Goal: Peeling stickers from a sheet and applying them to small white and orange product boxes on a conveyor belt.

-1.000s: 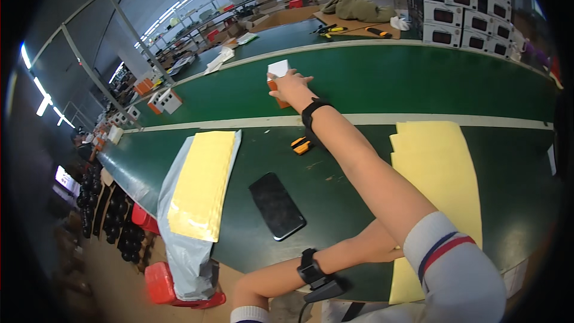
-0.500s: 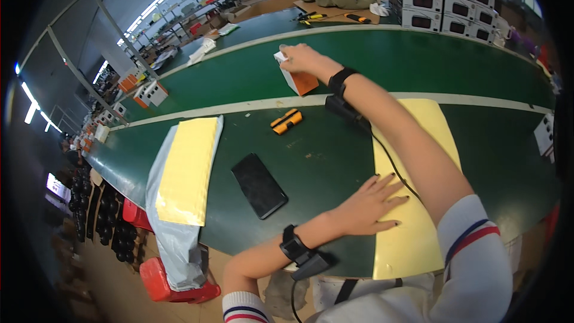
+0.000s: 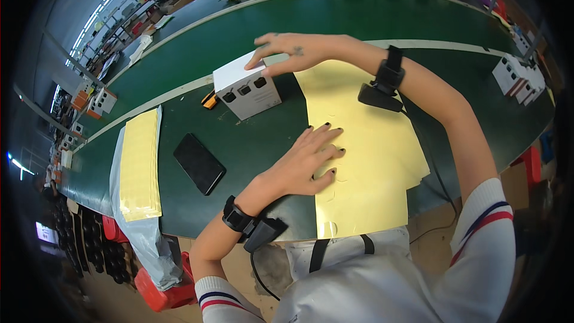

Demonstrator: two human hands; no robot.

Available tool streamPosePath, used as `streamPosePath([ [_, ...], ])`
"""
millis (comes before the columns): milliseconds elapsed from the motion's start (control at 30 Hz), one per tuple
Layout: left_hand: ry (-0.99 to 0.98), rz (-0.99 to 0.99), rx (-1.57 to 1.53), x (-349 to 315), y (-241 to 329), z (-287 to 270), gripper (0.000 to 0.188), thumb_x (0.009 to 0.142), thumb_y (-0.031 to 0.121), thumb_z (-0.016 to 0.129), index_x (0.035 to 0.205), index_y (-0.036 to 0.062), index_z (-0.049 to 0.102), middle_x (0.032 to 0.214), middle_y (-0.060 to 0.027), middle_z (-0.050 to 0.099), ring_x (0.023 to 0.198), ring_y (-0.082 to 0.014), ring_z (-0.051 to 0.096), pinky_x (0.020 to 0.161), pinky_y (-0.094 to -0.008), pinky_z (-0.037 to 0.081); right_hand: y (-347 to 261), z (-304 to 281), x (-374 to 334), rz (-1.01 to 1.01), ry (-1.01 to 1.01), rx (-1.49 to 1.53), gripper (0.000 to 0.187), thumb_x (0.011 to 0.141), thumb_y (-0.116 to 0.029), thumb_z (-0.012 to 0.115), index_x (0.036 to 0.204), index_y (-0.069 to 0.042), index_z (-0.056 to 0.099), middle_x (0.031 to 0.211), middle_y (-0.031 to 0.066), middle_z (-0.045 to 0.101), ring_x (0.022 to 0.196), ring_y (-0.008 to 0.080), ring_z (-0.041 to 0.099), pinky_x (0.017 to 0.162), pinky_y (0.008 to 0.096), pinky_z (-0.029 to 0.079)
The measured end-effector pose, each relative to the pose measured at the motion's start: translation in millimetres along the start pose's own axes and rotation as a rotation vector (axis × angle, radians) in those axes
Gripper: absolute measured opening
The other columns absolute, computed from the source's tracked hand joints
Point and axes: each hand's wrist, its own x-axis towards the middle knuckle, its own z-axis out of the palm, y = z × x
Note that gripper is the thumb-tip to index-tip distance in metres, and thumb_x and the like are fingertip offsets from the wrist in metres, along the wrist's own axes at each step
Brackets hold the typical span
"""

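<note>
My right hand (image 3: 293,54) reaches across the table and holds a white box (image 3: 248,98) by its top edge. Its thumb is at the box's near side and the fingers lie over the top. Dark pictures of small devices mark the near face of the box. My left hand (image 3: 308,161) lies flat, fingers spread, on yellow sheets (image 3: 371,173) with faint curved outlines. Partly behind the box is an orange-and-black tool (image 3: 210,100). A black phone (image 3: 200,164) lies to the left of my left hand.
A second yellow stack (image 3: 140,164) rests on a grey plastic bag (image 3: 143,245) hanging over the table's left edge. White boxes (image 3: 519,78) stand at the right. Beyond a pale rail runs a green belt (image 3: 335,15). A red stool (image 3: 152,290) is below left.
My right hand has come nearer with a box, whose pictured face now shows instead of an orange side. My left hand stays on the yellow sheets, which now look fanned out. The view has shifted.
</note>
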Motion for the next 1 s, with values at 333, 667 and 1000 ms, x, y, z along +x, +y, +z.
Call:
streamPosePath([
  [333,0.108,-0.533,0.199,0,14,10,0.087,0.073,0.047,0.07,0.132,-0.007,0.034,0.137,-0.0335,0.027,0.13,-0.0469,0.025,0.106,-0.0502,0.024,-1,23,-165,0.498,-0.16,-0.507,0.088,0.079,-0.063,0.056,0.131,0.006,0.039,0.121,0.0239,0.052,0.115,0.0347,0.048,0.096,0.0436,0.04],
  [667,0.604,-0.5,-0.751,15,19,3,0.061,0.086,0.008,0.062,0.135,-0.0072,0.029,0.131,-0.0189,0.047,0.117,-0.0216,0.05,0.099,-0.0316,0.039,-34,-13,-161,0.518,0.035,0.271,0.053,0.079,-0.043,0.068,0.103,0.002,0.058,0.089,0.0152,0.061,0.08,0.0223,0.057,0.07,0.0311,0.045],
  [1000,0.472,-0.721,-1.23,11,29,-12,0.025,0.091,0.005,0.055,0.114,-0.005,0.052,0.101,-0.0084,0.066,0.085,-0.0082,0.062,0.073,-0.0208,0.049,-66,-10,-165,0.399,0.342,-0.197,0.032,0.083,-0.033,0.065,0.093,-0.003,0.062,0.087,0.0079,0.058,0.079,0.0196,0.056,0.076,0.0307,0.041],
])
